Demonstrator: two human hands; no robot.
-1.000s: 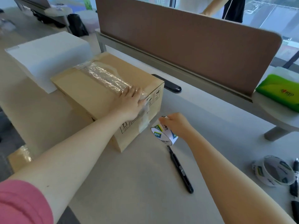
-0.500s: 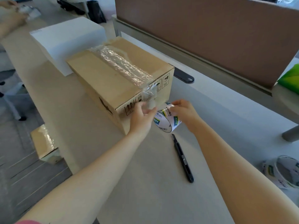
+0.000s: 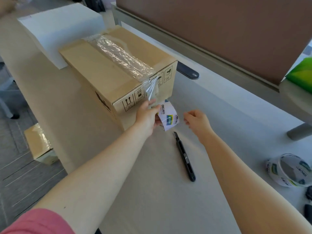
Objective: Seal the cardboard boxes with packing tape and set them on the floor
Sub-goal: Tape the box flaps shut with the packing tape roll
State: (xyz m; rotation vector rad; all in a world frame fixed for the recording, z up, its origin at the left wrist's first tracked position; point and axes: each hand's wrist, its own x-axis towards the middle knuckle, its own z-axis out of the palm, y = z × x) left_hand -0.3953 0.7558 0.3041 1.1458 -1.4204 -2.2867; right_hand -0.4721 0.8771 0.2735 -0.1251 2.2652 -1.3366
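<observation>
A brown cardboard box (image 3: 108,71) sits on the white table, a wrinkled strip of clear tape (image 3: 121,54) running along its top seam and down its near end. The strip still joins the white tape roll (image 3: 168,118), which my left hand (image 3: 148,115) holds just in front of the box's near end. My right hand (image 3: 197,120) hovers right of the roll, fingers loosely curled, holding nothing. A black utility knife (image 3: 184,156) lies on the table below my right hand. Another taped box (image 3: 39,144) rests on the floor at the left.
A white box (image 3: 59,27) stands behind the cardboard box. Spare tape rolls (image 3: 288,171) lie at the right edge near dark objects (image 3: 309,195). A brown partition (image 3: 219,31) bounds the table's far side, with a green pack (image 3: 302,71) beyond it. The table edge (image 3: 55,132) drops off at the left.
My left hand came off the box top and took the tape roll. My right hand let go of the roll and drew back to the right.
</observation>
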